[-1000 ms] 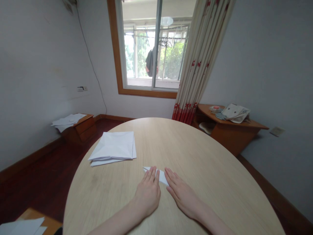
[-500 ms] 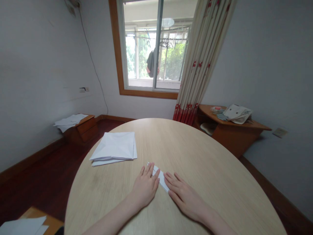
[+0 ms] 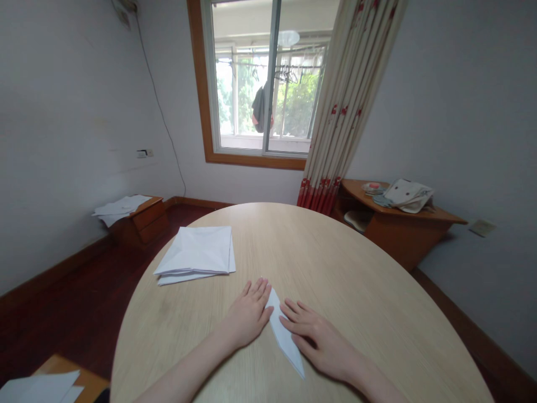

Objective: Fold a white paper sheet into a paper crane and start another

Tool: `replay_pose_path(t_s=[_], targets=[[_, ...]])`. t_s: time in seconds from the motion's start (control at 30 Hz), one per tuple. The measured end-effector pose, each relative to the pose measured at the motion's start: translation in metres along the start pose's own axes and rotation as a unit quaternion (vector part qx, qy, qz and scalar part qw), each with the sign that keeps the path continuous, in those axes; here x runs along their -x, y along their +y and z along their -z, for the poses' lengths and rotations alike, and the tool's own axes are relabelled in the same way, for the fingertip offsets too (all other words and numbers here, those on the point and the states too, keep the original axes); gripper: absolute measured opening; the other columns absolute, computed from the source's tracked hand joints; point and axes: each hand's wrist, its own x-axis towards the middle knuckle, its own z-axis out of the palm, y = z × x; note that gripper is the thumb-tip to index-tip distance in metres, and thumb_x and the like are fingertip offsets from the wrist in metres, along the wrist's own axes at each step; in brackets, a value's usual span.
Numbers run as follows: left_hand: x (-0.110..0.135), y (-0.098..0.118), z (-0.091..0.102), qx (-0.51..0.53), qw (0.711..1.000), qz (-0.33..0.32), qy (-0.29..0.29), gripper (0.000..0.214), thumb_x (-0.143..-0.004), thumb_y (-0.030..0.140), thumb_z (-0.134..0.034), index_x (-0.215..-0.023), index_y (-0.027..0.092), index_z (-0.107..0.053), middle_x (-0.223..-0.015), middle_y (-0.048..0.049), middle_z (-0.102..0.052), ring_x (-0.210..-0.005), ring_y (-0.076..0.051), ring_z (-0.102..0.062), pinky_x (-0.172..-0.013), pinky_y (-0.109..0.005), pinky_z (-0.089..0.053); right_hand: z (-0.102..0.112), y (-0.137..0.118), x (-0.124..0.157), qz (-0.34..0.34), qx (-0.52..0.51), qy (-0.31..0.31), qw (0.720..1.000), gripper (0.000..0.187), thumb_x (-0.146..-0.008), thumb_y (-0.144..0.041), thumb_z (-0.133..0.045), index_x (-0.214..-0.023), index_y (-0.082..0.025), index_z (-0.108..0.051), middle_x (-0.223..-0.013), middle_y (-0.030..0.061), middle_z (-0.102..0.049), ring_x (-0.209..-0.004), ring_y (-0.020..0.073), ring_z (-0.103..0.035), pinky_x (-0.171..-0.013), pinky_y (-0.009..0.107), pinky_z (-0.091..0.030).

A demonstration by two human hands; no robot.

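A narrow, pointed strip of folded white paper (image 3: 283, 330) lies on the pale wood-grain oval table (image 3: 356, 291), its long tip aimed towards me. My left hand (image 3: 249, 310) rests flat on the table, its fingertips against the strip's left edge. My right hand (image 3: 319, 338) lies flat on the other side, its fingers touching the right edge. Neither hand grips the strip. Further up the tabletop, to the left, sits a larger folded white paper stack (image 3: 195, 254), well away from both hands.
Loose white papers lie on a low wooden cabinet (image 3: 145, 215) at left and on a wooden surface (image 3: 50, 386) at lower left. A wooden corner shelf (image 3: 398, 221) holds a cloth bag (image 3: 409, 196). Dark red flooring surrounds the table.
The paper strip has swung round, and its long tip now points towards me instead of lying up and to the left. My hands have shifted slightly apart on either side of it.
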Motion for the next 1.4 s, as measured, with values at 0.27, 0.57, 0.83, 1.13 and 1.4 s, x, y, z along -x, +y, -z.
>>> replay_pose_path(t_s=[0.27, 0.57, 0.83, 1.13, 1.4], targets=[[0.001, -0.003, 0.005, -0.003, 1.000, -0.016, -0.009, 0.046, -0.099, 0.030, -0.037, -0.141, 0.012, -0.034, -0.147, -0.0133, -0.033, -0.138, -0.025, -0.027, -0.110, -0.054, -0.025, -0.005, 0.007, -0.001, 0.030, -0.020, -0.012, 0.999, 0.046, -0.094, -0.021, -0.045, -0.139, -0.028, -0.038, -0.145, 0.0040, -0.039, -0.137, 0.0223, -0.029, -0.114, 0.050, -0.022], [0.003, 0.007, 0.011, 0.119, 0.986, -0.029, 0.115, 0.027, -0.092, 0.015, -0.046, -0.115, 0.017, -0.060, -0.121, -0.0070, -0.063, -0.112, -0.020, -0.057, -0.098, -0.036, -0.045, -0.006, 0.008, -0.002, -0.005, 0.014, 0.008, 1.000, 0.045, -0.093, -0.025, -0.047, -0.138, -0.024, -0.043, -0.145, 0.0061, -0.039, -0.136, 0.0249, -0.032, -0.113, 0.049, -0.026], [0.005, 0.012, 0.020, 0.186, 0.974, -0.067, 0.112, 0.027, -0.080, 0.007, -0.051, -0.103, 0.016, -0.062, -0.106, -0.0084, -0.061, -0.103, -0.021, -0.054, -0.090, -0.033, -0.047, -0.003, 0.008, -0.002, -0.015, 0.039, 0.025, 0.999, 0.042, -0.096, -0.025, -0.042, -0.138, -0.028, -0.043, -0.143, 0.0032, -0.043, -0.135, 0.0229, -0.035, -0.112, 0.050, -0.029], [0.008, 0.021, 0.026, 0.128, 0.989, -0.069, 0.034, 0.019, -0.082, 0.017, -0.056, -0.101, 0.016, -0.060, -0.105, -0.0082, -0.062, -0.098, -0.023, -0.058, -0.086, -0.033, -0.049, -0.006, 0.015, 0.002, 0.001, 0.027, 0.060, 0.998, 0.046, -0.091, -0.011, -0.040, -0.133, -0.027, -0.050, -0.136, 0.0039, -0.052, -0.129, 0.0208, -0.044, -0.110, 0.047, -0.034], [0.008, 0.022, 0.023, 0.115, 0.989, -0.082, 0.037, 0.015, -0.088, 0.020, -0.053, -0.099, 0.017, -0.063, -0.106, -0.0077, -0.064, -0.099, -0.022, -0.060, -0.085, -0.032, -0.050, -0.007, 0.016, 0.002, -0.001, -0.008, 0.094, 0.996, 0.041, -0.090, -0.014, -0.043, -0.127, -0.024, -0.058, -0.129, 0.0063, -0.059, -0.121, 0.0196, -0.052, -0.105, 0.041, -0.041]])
